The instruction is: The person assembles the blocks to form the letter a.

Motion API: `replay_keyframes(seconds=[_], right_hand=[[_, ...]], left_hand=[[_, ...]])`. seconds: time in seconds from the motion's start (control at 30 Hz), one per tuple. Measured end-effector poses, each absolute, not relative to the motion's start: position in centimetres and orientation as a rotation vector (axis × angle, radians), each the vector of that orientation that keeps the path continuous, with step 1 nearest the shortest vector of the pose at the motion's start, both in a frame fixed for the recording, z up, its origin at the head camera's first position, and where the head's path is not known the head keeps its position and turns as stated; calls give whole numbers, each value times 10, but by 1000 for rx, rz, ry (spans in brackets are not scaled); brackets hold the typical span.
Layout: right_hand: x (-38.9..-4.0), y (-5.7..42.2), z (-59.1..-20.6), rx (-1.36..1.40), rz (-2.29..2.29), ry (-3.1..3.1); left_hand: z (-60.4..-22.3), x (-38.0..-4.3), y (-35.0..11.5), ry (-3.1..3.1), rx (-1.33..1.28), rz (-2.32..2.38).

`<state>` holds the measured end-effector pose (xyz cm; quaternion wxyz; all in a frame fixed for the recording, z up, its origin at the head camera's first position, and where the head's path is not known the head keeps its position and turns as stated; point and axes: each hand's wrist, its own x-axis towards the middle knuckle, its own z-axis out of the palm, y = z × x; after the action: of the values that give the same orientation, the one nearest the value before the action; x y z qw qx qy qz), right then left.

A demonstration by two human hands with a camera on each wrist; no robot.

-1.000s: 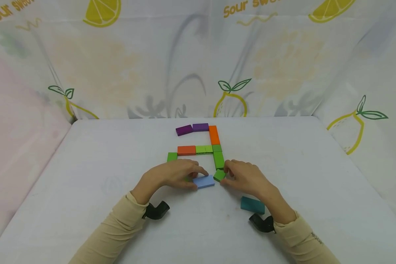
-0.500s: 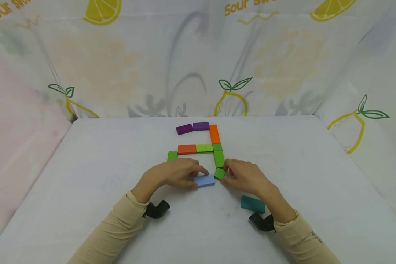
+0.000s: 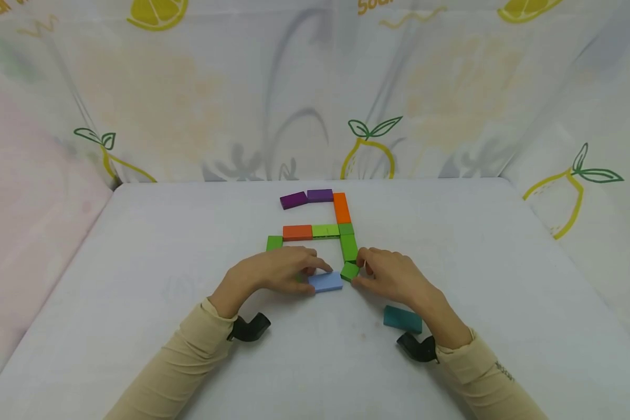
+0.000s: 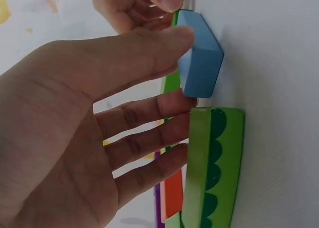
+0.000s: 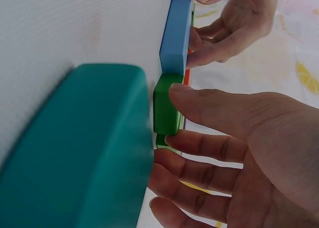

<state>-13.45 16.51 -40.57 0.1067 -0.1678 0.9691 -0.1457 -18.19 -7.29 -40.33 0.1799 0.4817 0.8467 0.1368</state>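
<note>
A light blue block point(image 3: 325, 282) lies on the white table, and my left hand point(image 3: 278, 271) pinches it with the thumb at its near side and the index finger at its far edge. Its right end is right at a small green block point(image 3: 349, 272), which sits askew. My right hand point(image 3: 391, 274) holds that small block between thumb and index finger. In the left wrist view, the thumb rests on the blue block point(image 4: 202, 68), close to a green block with dark scallops point(image 4: 217, 163). The right wrist view has my thumb on the small green block point(image 5: 166, 106).
A longer green block point(image 3: 349, 248) continues the line upward to an orange block point(image 3: 342, 208). Two purple blocks point(image 3: 320, 196) lie at the back. A red-orange block point(image 3: 297, 233) and lime blocks point(image 3: 325, 231) form a crossbar. A teal block point(image 3: 402, 319) lies below my right wrist.
The head view has tilted down slightly, so everything sits higher in it. The blue block has turned a little straighter; both hands keep their holds.
</note>
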Motion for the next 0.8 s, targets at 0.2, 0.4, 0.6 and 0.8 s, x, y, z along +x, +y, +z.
replay_keyframes(seconds=[0.2, 0.4, 0.6, 0.8], right_hand=[[-134, 165, -404, -496, -429, 2856], [-133, 165, -401, -541, -487, 2860], [-132, 157, -398, -641, -567, 2812], [-130, 145, -396, -676, -546, 2751]], left_hand=[[-389, -183, -86, 2403, 1215, 483], [-378, -190, -112, 2398, 1141, 575], [-375, -193, -121, 2345, 1112, 562], [-381, -196, -118, 2319, 1080, 550]])
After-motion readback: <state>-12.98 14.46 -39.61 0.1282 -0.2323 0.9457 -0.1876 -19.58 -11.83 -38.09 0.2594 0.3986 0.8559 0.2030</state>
